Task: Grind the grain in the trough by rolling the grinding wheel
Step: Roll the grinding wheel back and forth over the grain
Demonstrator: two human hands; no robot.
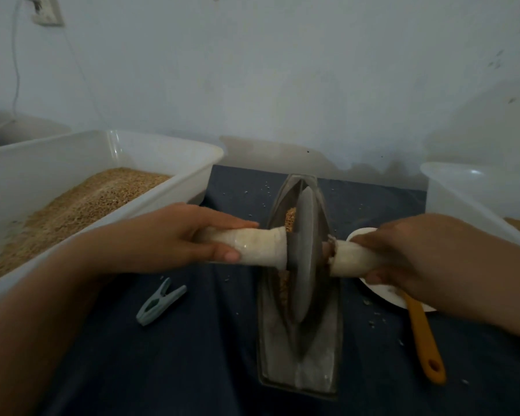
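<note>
Bin (72,175) of grain sat left on the tabletop (192,340); trough (300,361) centre, wheel (305,253) upright in it. Left hand (174,235) and right hand (409,259) each wrapped an axle handle. Grain (290,219) lay beside the wheel. Even downward pressure advised.
</note>
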